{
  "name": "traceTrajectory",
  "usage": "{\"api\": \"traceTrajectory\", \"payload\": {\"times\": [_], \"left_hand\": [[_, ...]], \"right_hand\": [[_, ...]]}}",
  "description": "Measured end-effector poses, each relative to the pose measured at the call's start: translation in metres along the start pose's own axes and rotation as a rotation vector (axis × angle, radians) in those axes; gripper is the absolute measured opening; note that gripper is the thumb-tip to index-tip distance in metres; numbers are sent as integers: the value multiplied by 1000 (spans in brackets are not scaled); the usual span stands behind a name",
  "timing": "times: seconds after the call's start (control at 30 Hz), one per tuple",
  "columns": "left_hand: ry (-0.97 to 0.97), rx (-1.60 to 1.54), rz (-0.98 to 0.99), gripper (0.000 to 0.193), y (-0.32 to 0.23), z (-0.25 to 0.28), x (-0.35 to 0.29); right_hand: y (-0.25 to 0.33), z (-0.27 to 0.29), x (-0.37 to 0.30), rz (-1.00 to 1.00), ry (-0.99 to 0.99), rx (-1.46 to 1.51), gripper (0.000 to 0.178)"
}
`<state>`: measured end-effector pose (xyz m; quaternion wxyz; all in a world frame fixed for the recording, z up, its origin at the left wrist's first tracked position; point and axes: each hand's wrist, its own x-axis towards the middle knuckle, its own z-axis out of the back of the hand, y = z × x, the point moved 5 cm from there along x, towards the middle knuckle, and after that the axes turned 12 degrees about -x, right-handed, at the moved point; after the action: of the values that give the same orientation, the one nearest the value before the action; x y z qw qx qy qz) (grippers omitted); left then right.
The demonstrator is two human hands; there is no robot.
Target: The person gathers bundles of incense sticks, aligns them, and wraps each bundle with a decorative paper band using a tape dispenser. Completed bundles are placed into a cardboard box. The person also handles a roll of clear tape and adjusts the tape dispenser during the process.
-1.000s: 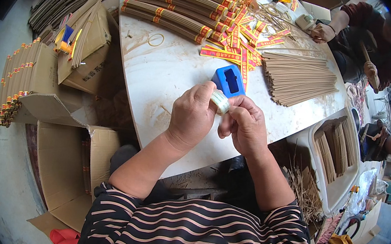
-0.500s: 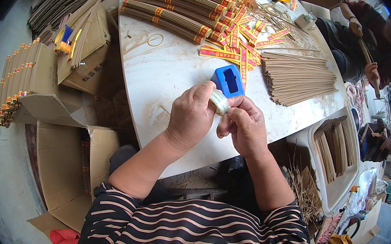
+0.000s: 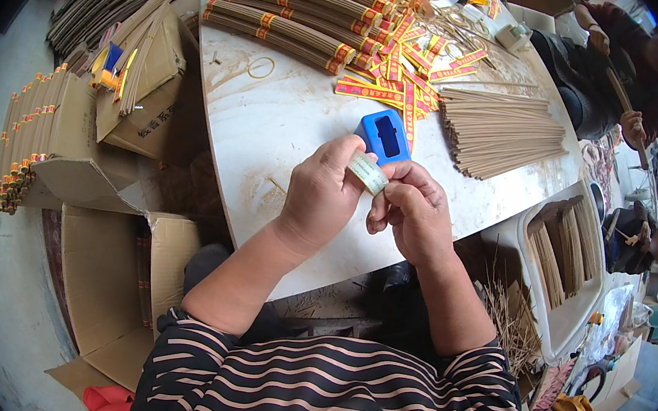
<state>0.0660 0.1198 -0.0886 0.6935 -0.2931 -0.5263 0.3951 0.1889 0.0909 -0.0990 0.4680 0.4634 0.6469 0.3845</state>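
I read the tape roll (image 3: pixel 368 173) as light, slick, fairly stiff; grip its rim—left hand (image 3: pixel 319 192) clamped on it, right hand (image 3: pixel 419 216) pinching its edge.

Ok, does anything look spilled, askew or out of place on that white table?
Somewhat: flat red-and-yellow paper strips lie crisscrossed in a loose heap, untidy beside the aligned brown stick bundles. Brown smears also mark the white tabletop. No obvious damage stands out.
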Motion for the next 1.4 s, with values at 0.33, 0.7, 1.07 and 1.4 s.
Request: {"api": "traceTrajectory", "payload": {"times": [0.33, 0.7, 1.07, 1.4], "left_hand": [[-144, 181, -188, 19, -13, 19, 12], [-99, 324, -378, 21, -17, 10, 3], [-79, 266, -262, 17, -16, 5, 2], [-139, -61, 183, 10, 1, 16, 8]], "right_hand": [[0, -1, -3, 28, -45, -149, 18], [-3, -1, -2, -71, -44, -118, 15], [-8, 1, 1, -43, -185, -136, 3], [-13, 0, 2, -31, -94, -93, 6]]}}
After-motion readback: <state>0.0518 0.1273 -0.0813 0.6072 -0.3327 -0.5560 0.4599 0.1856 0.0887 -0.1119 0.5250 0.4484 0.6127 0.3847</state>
